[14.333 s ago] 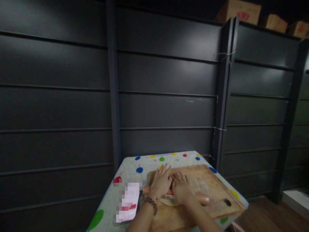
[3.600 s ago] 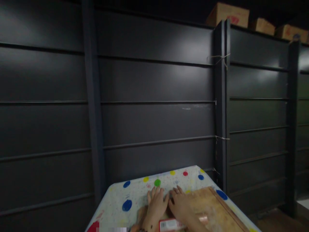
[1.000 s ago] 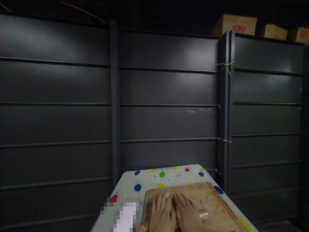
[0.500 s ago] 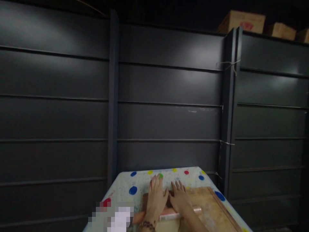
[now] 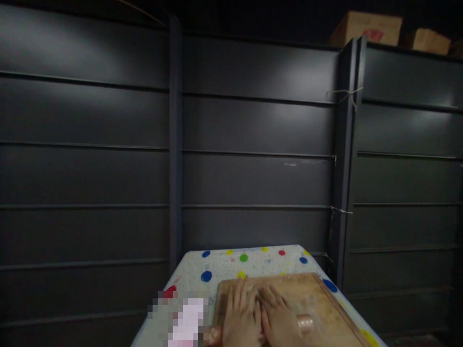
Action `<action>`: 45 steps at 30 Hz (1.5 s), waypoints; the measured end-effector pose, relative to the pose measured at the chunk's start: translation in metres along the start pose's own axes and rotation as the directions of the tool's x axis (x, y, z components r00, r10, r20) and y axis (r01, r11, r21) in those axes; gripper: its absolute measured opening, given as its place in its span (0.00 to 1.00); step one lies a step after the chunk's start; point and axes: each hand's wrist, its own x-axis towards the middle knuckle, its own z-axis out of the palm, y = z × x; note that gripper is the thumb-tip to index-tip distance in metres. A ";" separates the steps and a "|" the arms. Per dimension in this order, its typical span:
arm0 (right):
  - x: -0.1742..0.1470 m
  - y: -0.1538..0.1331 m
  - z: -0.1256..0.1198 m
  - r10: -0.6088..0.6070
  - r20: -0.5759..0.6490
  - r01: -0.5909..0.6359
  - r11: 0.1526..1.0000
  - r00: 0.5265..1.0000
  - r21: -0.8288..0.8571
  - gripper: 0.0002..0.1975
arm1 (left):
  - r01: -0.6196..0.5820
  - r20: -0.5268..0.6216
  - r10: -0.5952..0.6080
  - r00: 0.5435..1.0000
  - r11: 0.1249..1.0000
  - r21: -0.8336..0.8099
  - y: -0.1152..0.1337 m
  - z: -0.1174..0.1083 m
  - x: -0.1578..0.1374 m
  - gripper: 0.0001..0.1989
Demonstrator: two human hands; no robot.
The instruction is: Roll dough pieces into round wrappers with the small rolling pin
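A wooden rolling pin (image 5: 306, 323) lies crosswise on the wooden board (image 5: 304, 284), its two ends showing on either side of my hands. My left hand (image 5: 241, 313) rests flat over its middle, fingers stretched forward above the board. Beside it my right hand (image 5: 277, 313) also lies on the pin, fingers extended and slightly spread. The hands sit close together, thumbs near each other. Whatever is beneath the pin is hidden by my hands and the bottom edge of the picture.
The board sits on a table with a dotted white cover (image 5: 224, 262). To the left is a pixelated patch with a pale pink-white thing (image 5: 190, 315). A dark panelled wall (image 5: 253, 183) stands behind the table; cardboard boxes (image 5: 369, 29) sit high at the right.
Both hands have drawn back toward me along with the rolling pin, uncovering the board's far edge and the green dot. The camera view has shifted slightly.
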 end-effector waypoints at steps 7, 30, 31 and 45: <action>0.000 0.004 -0.005 -0.071 0.049 0.072 0.997 0.996 -0.022 0.25 | -0.047 -0.047 0.050 0.998 0.997 0.068 0.003 -0.004 -0.008 0.24; 0.002 0.017 -0.002 -0.100 0.065 0.108 0.985 0.993 -0.137 0.27 | 0.224 -0.100 -0.238 0.966 0.965 -0.133 0.025 -0.009 -0.004 0.23; -0.005 0.018 -0.002 -0.099 0.041 0.103 0.988 0.994 -0.114 0.27 | 0.234 -0.128 -0.257 0.958 0.957 -0.169 0.028 -0.008 -0.010 0.23; 0.028 0.018 0.012 -0.134 -0.029 0.129 0.981 0.991 -0.142 0.25 | 0.196 -0.142 -0.209 0.967 0.975 -0.103 0.008 0.003 0.011 0.21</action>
